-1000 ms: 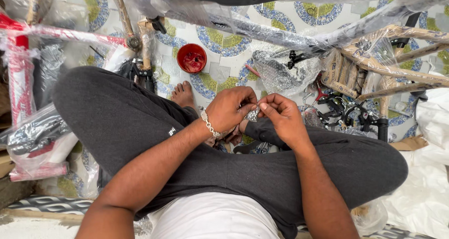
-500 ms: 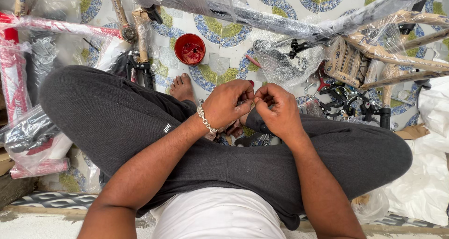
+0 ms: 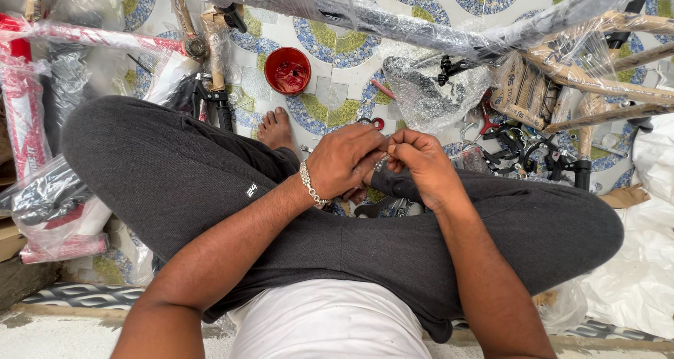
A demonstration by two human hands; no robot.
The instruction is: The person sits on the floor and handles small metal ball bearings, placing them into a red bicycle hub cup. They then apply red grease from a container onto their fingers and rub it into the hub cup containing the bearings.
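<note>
I sit cross-legged on a patterned tile floor in dark grey trousers (image 3: 210,190). My left hand (image 3: 344,159), with a silver bracelet (image 3: 311,185) at the wrist, and my right hand (image 3: 421,166) meet above my lap. Both pinch a small metallic part (image 3: 381,162) between the fingertips; it is mostly hidden by the fingers. More dark metal parts (image 3: 386,208) lie in my lap just beneath the hands.
A red bowl (image 3: 288,71) stands on the floor ahead, near my bare foot (image 3: 275,131). Plastic-wrapped bicycle frames (image 3: 421,29) and cardboard-wrapped tubes (image 3: 604,85) cross the top. Red and white wrapped parts (image 3: 28,106) lie left, black components (image 3: 526,155) right, white sheeting (image 3: 646,260) far right.
My hands stay joined on the small part, with only slight finger movement. The view has shifted a little, so everything sits slightly lower in the picture.
</note>
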